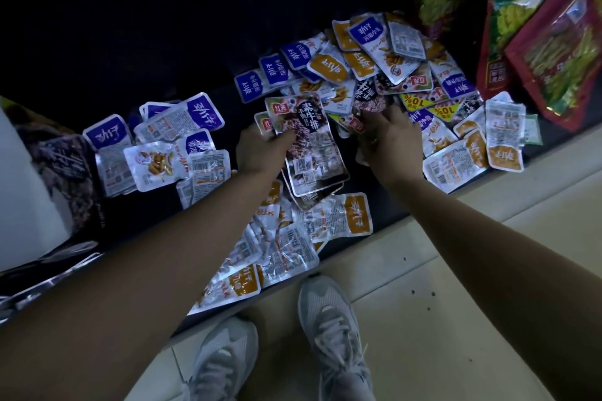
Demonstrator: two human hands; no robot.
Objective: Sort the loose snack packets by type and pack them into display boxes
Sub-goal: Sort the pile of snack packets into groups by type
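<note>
The left hand [260, 150] gripped the apparently light, slippery stack of dark packets [309, 146] by its left edge at centre, while the right hand [387, 137] pinched another packet [366, 104] in the far pile [365, 65]

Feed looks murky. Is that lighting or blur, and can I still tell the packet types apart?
Head view: dim lighting, not blur; the area top left is near black. Head view: the foil packets nearest the camera glare, washing out their print. Head view: the dark packets in the left hand read clearly.
</note>
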